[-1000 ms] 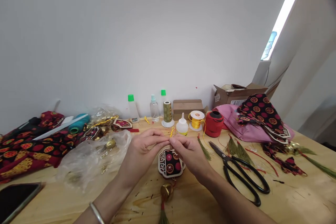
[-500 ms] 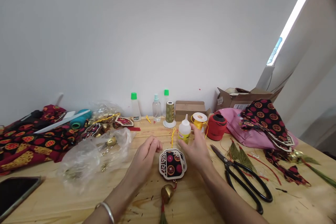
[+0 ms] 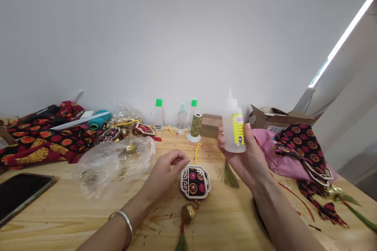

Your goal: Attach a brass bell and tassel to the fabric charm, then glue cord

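Observation:
A translucent glue bottle point(image 3: 229, 133) with a pointed nozzle and yellow label stands upright in my right hand point(image 3: 250, 157), held above the table. On the wood below lies a cloth-covered pendant point(image 3: 195, 182) with a pale cut-out frame and a yellow cord loop point(image 3: 197, 151). From its lower end hang a brass bell point(image 3: 188, 212) and a green tassel point(image 3: 182, 242). My left hand point(image 3: 167, 168) rests just left of the pendant's top, fingers curled together with nothing visible in them. Behind my right forearm, the black scissors point(image 3: 259, 215) are mostly hidden.
A plastic bag point(image 3: 97, 172) with brass bells and a phone point(image 3: 23, 194) lie at left. Along the wall stand small bottles point(image 3: 182, 119), an olive thread spool point(image 3: 196, 125) and a brown box point(image 3: 211, 125). Patterned cloth point(image 3: 300, 143) and a red cord point(image 3: 297, 196) lie at right.
My right hand has gripped the glue bottle and lifted it off the table, up and to the right. My left hand stays beside the pendant. The view has shifted slightly.

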### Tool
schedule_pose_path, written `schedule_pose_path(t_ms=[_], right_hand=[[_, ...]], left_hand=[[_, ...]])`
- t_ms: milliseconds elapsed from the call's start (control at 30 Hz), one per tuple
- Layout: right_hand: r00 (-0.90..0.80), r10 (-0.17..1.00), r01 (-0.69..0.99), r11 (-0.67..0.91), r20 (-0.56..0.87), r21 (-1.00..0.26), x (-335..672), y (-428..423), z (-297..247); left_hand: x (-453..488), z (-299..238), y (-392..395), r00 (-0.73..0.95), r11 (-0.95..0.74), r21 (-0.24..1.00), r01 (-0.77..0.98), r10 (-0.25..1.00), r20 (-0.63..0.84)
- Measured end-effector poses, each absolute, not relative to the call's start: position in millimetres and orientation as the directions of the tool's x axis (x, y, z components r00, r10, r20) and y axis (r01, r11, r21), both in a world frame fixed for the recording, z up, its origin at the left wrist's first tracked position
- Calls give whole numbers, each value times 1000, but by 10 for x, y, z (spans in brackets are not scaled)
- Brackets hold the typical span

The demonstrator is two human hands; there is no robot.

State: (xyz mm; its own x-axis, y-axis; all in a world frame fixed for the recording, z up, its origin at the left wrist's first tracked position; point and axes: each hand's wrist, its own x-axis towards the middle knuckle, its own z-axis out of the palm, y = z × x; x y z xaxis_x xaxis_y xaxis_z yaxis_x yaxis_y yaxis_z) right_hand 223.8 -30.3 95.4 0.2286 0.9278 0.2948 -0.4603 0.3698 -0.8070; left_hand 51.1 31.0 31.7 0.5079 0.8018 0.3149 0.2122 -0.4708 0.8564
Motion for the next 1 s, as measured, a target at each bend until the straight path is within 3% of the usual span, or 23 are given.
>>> schedule_pose_path(t_ms=[133, 433, 633, 833, 1000], right_hand=[[267, 902, -394, 423, 339, -816, 2516, -281, 979], [310, 938, -490, 298, 156, -820, 2661, -275, 594], [321, 941, -676, 308, 109, -669, 2607, -258, 612], [408, 913, -790, 368, 29, -490, 2590, -250, 571], [280, 956, -787, 179, -83, -591, 2533, -231, 552]], left_hand=[[533, 316, 284, 573, -498, 845, 194, 757, 314], [558, 310, 287, 638, -497, 849, 179, 716, 285], [505, 260, 352, 509, -373, 888, 268, 838, 199], [520, 280, 306, 535, -348, 900, 265, 829, 163], [501, 356, 254, 688, -478, 835, 273, 703, 178]])
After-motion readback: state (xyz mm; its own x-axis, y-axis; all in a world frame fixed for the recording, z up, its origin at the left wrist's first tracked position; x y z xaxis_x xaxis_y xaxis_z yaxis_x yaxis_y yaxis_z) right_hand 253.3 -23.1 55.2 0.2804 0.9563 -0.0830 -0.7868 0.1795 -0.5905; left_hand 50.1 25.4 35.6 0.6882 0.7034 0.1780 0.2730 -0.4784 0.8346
